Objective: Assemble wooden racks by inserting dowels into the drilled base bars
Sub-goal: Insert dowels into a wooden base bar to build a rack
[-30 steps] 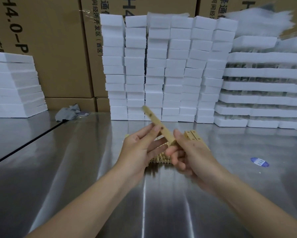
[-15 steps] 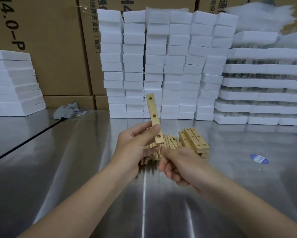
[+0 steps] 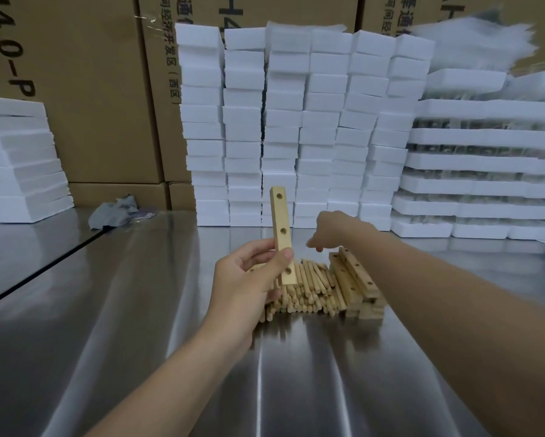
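Note:
My left hand (image 3: pixel 249 279) holds a drilled wooden base bar (image 3: pixel 282 228) upright, thumb pressed on its lower part; three holes show along its face. Behind it a pile of short wooden dowels (image 3: pixel 309 288) lies on the steel table (image 3: pixel 138 310). A small stack of more drilled base bars (image 3: pixel 356 282) lies to the right of the dowels. My right hand (image 3: pixel 334 231) reaches out over the far side of the dowel pile, fingers pointing down and left, holding nothing that I can see.
Tall stacks of white foam blocks (image 3: pixel 296 121) stand behind the pile, with wider foam trays (image 3: pixel 485 168) at the right and a lower stack (image 3: pixel 15 159) at the left. Cardboard boxes (image 3: pixel 75 89) line the back. A grey rag (image 3: pixel 116 211) lies at the back left.
My right hand has let go near the bar and moved forward over the dowel pile. My left hand keeps the bar, now held upright.

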### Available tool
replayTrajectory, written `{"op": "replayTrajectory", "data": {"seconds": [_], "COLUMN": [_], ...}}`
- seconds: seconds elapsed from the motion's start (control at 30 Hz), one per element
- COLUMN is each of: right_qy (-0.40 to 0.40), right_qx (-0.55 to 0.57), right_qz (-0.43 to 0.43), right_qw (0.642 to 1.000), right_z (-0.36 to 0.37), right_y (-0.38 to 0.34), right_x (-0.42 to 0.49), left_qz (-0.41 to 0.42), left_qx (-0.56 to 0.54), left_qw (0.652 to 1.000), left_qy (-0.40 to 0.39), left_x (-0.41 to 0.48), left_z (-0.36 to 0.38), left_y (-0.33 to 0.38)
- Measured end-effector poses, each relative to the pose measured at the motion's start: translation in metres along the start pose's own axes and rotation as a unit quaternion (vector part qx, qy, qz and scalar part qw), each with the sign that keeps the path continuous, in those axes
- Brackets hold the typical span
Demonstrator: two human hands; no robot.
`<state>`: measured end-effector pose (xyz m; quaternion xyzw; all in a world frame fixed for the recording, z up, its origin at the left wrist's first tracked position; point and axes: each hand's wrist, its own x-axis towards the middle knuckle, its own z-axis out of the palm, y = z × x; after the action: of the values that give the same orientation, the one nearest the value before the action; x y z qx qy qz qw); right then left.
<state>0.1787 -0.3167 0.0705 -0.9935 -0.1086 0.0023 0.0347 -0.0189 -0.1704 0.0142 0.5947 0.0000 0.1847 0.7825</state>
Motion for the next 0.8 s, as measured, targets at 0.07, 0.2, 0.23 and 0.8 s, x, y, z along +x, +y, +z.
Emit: {"op": "replayTrajectory", "data": {"seconds": [0.07, 0.2, 0.23, 0.8], "right_qy": [-0.047, -0.171, -0.18, 0.164], "right_qx": [-0.007, -0.053, -0.061, 0.707], "right_qz": [0.018, 0.057, 0.057, -0.158], "right_qw": [0.999, 0.982, 0.98, 0.669], "right_z": [0.004, 0.017, 0.022, 0.013], "right_y": [-0.009, -0.022, -0.022, -0.013], "right_x": [0.018, 0.04, 0.043, -0.179], "left_qz": [-0.001, -0.002, -0.002, -0.054], "left_qx": [0.004, 0.007, 0.006, -0.121], "left_qw": [1.0, 1.0, 1.0, 0.989], "left_qy": [-0.008, -0.017, -0.017, -0.061], "left_x": [0.001, 0.002, 0.002, 0.0], "left_z": [0.0, 0.001, 0.001, 0.003], "left_y": [-0.001, 0.0, 0.0, 0.019]}}
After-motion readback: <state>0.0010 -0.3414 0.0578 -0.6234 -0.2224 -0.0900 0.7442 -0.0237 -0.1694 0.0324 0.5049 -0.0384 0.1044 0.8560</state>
